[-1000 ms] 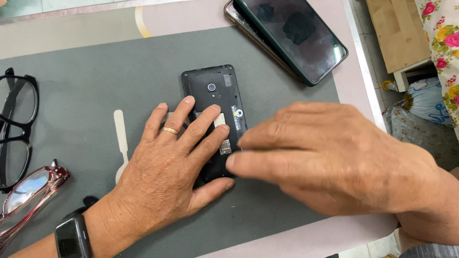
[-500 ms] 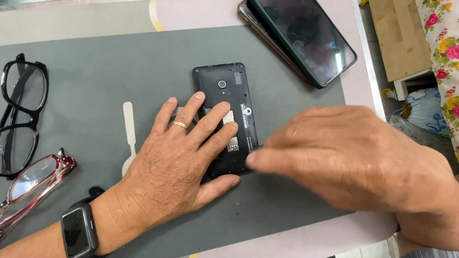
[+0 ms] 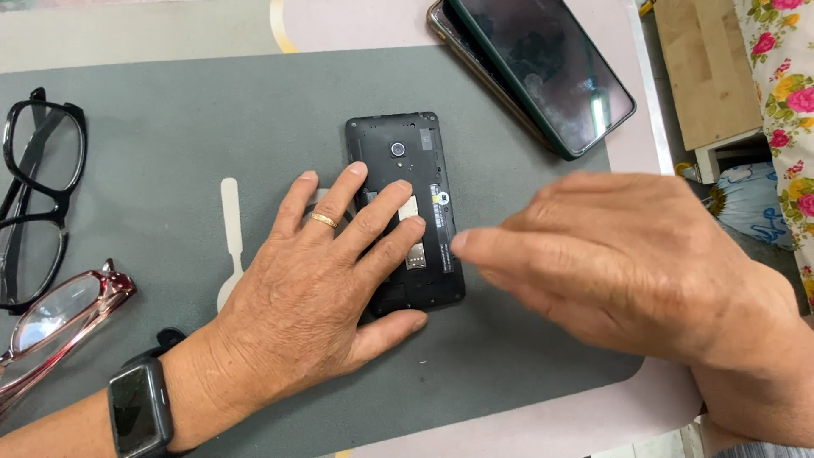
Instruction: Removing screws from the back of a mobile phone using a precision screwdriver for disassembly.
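A black phone with its back cover off (image 3: 415, 182) lies face down on a grey work mat (image 3: 170, 153). My left hand (image 3: 322, 280), with a gold ring and a dark smartwatch on the wrist, lies flat over the phone's lower left part and presses it to the mat. My right hand (image 3: 627, 271) hovers just right of the phone, fingers held together and pointing at its right edge, blurred by motion. I see nothing held in it.
A white plastic pry tool (image 3: 230, 229) lies on the mat left of my left hand. Black-framed glasses (image 3: 38, 191) and red-framed glasses (image 3: 59, 318) sit at the left edge. Two stacked dark phones (image 3: 538, 68) rest at the top right. A wooden box (image 3: 708, 68) stands off the table.
My right hand has drawn back to the right, off the phone's lower right side. My left hand stays pressed on the phone. The view has shifted slightly.
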